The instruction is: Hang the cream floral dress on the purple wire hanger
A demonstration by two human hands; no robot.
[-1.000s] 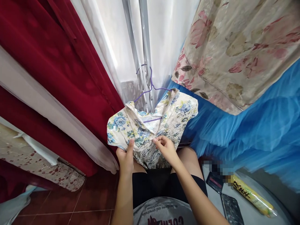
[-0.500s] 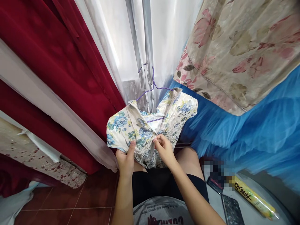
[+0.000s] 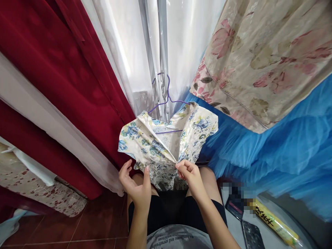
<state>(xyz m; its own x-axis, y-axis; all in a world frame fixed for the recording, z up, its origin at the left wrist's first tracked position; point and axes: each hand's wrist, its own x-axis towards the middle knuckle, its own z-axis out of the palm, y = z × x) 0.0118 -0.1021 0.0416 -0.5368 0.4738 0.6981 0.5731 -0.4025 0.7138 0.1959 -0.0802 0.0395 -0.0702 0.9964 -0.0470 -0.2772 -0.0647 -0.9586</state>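
A short-sleeved floral blouse [image 3: 158, 148], cream with blue and yellow flowers, hangs on a purple hanger [image 3: 168, 100] in front of me. Its V-shaped neckline gapes, and the hanger's lower bar shows through it. At the bottom of the V, my right hand [image 3: 190, 173] pinches the edge of the blouse between thumb and fingers. My left hand [image 3: 137, 183] is open by the blouse's lower left side, thumb and fingers spread apart. The lower part of the blouse drops toward my lap.
Red curtains [image 3: 77, 69] hang on the left and white sheer fabric [image 3: 129, 41] behind the hanger. Rightward are a floral cloth [image 3: 259, 62] and blue tulle [image 3: 246, 152]. A grey stool top [image 3: 230, 228] holds a dark phone [image 3: 252, 235] and a yellow packet [image 3: 277, 224].
My left hand has let go of the blouse's side and opened, moving slightly left and down. My right hand has pulled the neckline's lower point down a little, widening the V.
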